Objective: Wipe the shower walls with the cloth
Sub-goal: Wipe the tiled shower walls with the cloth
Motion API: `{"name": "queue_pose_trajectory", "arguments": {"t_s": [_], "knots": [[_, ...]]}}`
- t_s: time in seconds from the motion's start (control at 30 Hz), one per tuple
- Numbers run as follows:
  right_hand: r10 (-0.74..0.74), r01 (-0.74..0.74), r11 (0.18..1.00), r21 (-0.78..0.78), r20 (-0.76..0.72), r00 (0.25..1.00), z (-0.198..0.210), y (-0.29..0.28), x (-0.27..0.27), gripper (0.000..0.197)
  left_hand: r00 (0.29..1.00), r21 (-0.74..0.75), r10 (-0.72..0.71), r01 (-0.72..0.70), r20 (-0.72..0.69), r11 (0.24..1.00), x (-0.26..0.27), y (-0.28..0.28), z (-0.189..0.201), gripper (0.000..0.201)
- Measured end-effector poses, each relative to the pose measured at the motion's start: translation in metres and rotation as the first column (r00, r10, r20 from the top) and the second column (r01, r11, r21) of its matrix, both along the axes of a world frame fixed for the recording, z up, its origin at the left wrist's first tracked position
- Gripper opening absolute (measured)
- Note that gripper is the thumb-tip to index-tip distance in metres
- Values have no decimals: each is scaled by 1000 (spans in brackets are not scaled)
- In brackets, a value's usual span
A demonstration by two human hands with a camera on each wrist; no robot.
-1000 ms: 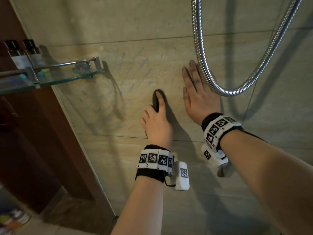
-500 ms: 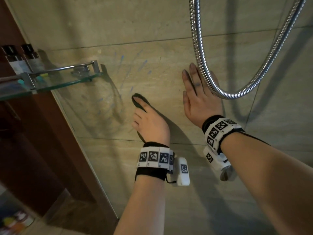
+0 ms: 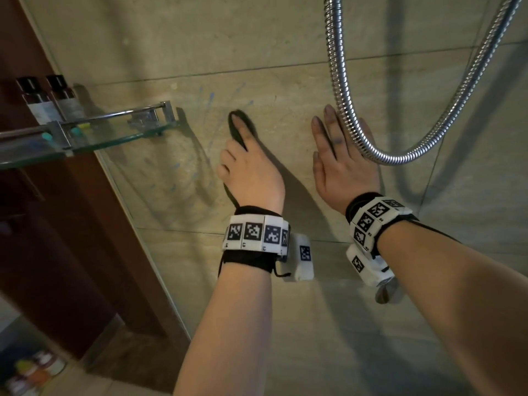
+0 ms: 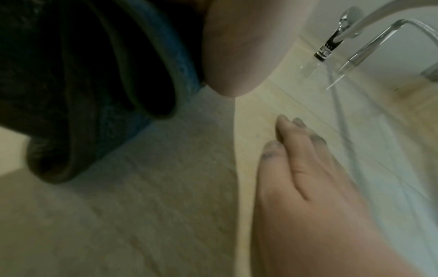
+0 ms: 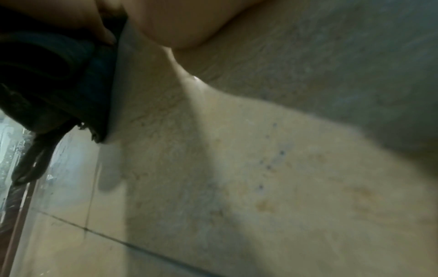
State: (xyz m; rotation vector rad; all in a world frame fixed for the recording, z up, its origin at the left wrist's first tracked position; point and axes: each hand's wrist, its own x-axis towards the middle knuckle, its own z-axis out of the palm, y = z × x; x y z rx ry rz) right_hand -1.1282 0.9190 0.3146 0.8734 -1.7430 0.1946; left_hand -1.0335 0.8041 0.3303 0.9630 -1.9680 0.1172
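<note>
**Rubbing at the blue marks**

Slid up and to the left since a second ago, with the dark cloth (image 3: 237, 125) pushed along under the left hand (image 3: 251, 175). Now close below the blue marks (image 3: 211, 97) on the shower wall (image 3: 257, 47). Pointer finger laid out straight on top of the cloth, other fingers bent round the bunched part, all pressed hard on the tile.

Right hand (image 3: 340, 164) kept in the same spot: flat on the wall, fingers straight, holding nothing, with blue smudges on the fingers. Just beside the shiny shower hose (image 3: 333, 67), maybe touching it.

Looks like the middle of the wiping job. Blue streaks left above and to the left, so more to rub. Next: push up and over those streaks, pressing firmly. Careful near the glass shelf (image 3: 120, 135) and the small bottles (image 3: 64, 95) on it, close by on the left.

Smooth tan tiles with thin lines between. Dim room, long shadows. Should slide easily.
</note>
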Motion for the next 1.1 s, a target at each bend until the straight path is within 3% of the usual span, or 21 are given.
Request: {"name": "queue_pose_trajectory", "arguments": {"t_s": [0.2, 0.37, 0.53, 0.83, 1.0, 1.1], "knots": [[-2, 2, 1000, -3, 6, 1000, -1, -1, 0, 58, 989, 230, -105, 79, 106, 970, -3, 31, -22, 72], [-23, 23, 1000, 12, -37, 999, 0, 0, -4, 56, 963, 83, -227, 217, 146, 973, -6, 42, 9, 74], [7, -7, 1000, 1, -44, 999, 0, 0, -3, 56, 996, -54, -67, 71, 61, 996, -4, 11, 38, 71], [23, -24, 1000, -15, -31, 999, -1, 0, -1, 58, 982, 172, 3, -36, 188, 984, 4, 13, 0, 71], [-3, 3, 1000, 4, -51, 999, -2, 0, -3, 55, 967, 76, -143, 130, 210, 989, -2, 24, 30, 69], [16, -15, 1000, 14, -77, 997, 0, 2, -3, 55, 983, -49, -119, 127, 140, 991, -6, 21, 56, 67]]}}
